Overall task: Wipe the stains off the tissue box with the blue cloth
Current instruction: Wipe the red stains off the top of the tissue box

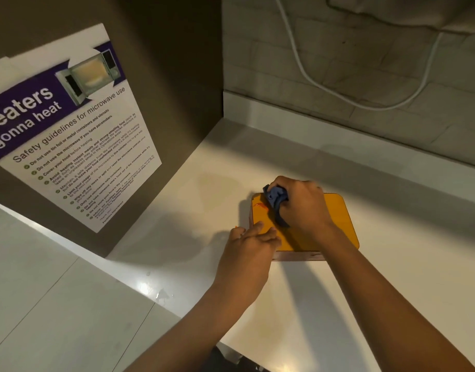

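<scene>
Fingers of the right hand (303,204) are curled tight round the bunched blue cloth (276,200), pressing it down on the flat orange top of the tissue box (322,224). Red stains (261,205) show just left of the cloth, near the box's far left corner. Left hand (248,247) lies with straight fingers flat over the box's near left edge, bracing it. Box sits on the glossy white counter (298,304), near a brown panel carrying a microwave safety poster (78,130). White cable (335,95) loops across the tiled wall behind.
</scene>
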`<move>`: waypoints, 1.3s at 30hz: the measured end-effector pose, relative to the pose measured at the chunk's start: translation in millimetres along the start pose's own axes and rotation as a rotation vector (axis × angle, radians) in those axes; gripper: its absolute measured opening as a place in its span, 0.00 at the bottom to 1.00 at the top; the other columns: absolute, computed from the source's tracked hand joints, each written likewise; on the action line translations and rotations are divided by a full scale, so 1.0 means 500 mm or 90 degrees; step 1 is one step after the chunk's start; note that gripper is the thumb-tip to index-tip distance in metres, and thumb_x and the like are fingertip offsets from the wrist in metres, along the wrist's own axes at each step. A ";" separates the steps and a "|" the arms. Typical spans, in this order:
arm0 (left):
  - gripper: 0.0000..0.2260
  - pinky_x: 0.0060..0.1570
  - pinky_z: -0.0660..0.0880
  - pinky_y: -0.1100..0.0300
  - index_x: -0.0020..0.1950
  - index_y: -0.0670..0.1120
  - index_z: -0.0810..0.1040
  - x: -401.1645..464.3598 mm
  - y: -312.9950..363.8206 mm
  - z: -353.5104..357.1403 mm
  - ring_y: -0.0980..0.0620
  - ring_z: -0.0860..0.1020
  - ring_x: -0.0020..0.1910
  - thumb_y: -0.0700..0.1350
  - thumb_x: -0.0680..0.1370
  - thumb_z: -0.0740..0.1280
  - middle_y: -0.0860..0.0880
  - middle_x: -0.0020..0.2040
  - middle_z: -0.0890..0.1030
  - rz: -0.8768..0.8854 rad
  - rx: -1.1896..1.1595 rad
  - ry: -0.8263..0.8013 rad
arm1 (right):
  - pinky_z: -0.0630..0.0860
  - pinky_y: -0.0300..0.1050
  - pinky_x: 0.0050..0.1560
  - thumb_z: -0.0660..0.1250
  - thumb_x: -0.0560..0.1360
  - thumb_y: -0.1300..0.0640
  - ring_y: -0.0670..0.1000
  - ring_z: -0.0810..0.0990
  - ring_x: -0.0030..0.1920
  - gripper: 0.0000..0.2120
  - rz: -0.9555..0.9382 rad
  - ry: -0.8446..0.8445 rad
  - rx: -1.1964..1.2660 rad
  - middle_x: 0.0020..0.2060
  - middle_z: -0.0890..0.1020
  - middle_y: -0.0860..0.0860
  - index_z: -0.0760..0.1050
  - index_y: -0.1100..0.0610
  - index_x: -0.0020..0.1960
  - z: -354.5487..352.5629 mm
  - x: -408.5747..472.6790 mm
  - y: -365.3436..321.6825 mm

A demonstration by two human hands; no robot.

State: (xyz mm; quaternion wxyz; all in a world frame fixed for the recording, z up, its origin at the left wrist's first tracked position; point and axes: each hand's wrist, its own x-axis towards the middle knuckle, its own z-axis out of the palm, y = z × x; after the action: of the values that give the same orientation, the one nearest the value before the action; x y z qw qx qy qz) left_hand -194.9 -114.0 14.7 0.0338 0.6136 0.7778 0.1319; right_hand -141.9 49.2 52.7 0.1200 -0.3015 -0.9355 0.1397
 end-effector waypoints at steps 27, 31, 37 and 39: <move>0.07 0.45 0.74 0.75 0.54 0.62 0.82 -0.021 -0.089 -0.105 0.70 0.78 0.52 0.57 0.81 0.65 0.67 0.49 0.83 -0.130 -0.518 -0.098 | 0.70 0.64 0.67 0.53 0.80 0.69 0.65 0.77 0.64 0.20 0.352 0.326 1.123 0.63 0.78 0.65 0.71 0.63 0.69 0.006 -0.135 -0.062; 0.13 0.57 0.69 0.68 0.65 0.58 0.80 -0.032 -0.117 -0.074 0.61 0.75 0.59 0.56 0.83 0.61 0.63 0.60 0.79 0.002 -0.291 -0.067 | 0.76 0.60 0.62 0.54 0.78 0.71 0.65 0.80 0.60 0.18 0.406 0.387 1.062 0.58 0.81 0.64 0.76 0.61 0.62 -0.001 -0.116 -0.065; 0.18 0.55 0.80 0.50 0.65 0.50 0.82 -0.040 -0.124 -0.045 0.48 0.79 0.63 0.56 0.77 0.69 0.53 0.66 0.81 0.132 -0.091 -0.066 | 0.81 0.39 0.46 0.60 0.77 0.72 0.51 0.83 0.49 0.14 0.405 0.357 0.645 0.47 0.84 0.50 0.79 0.57 0.52 0.011 -0.063 -0.076; 0.23 0.54 0.81 0.49 0.64 0.49 0.83 -0.041 -0.118 -0.043 0.46 0.81 0.63 0.56 0.72 0.76 0.51 0.66 0.82 0.139 -0.016 -0.100 | 0.79 0.36 0.45 0.61 0.75 0.72 0.46 0.80 0.48 0.17 0.357 0.304 0.456 0.45 0.82 0.44 0.78 0.53 0.51 0.017 -0.041 -0.073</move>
State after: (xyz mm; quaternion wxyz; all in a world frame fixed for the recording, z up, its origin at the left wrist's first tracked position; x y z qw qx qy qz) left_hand -250.1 -149.8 18.8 0.0877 0.7025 0.6997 0.0964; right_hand -147.8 6.8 54.3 0.3837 -0.5042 -0.6590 0.4054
